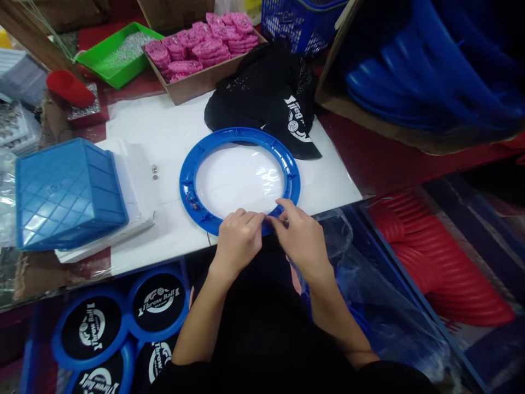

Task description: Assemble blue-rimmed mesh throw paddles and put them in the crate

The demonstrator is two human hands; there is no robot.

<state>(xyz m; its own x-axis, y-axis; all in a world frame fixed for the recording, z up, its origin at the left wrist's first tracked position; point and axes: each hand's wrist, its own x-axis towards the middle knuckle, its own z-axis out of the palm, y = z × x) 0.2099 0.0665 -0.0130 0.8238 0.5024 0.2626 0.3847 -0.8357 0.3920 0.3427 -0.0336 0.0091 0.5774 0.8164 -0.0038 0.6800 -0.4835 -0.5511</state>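
A blue plastic ring (190, 175) lies on the white work surface in front of me, its hollow side with small posts facing up. A small bundle of wires (192, 201) sits in its channel at the left. My left hand (240, 238) is closed at the ring's near edge, fingers curled under. My right hand (302, 236) meets it there, thumb and fingertips pinched together. Whatever the fingertips hold is too small or hidden to make out. Behind the ring, touching its far side, lies black mesh fabric (254, 93) with white print.
Two small round metal pieces (155, 173) lie left of the ring, near an upturned blue bin (69, 191). Behind stand a green tray (118, 60) and a box of pink bundles (200, 46). Blue rings (410, 76) fill a carton at right. Finished-looking discs (88, 328) lie below the table.
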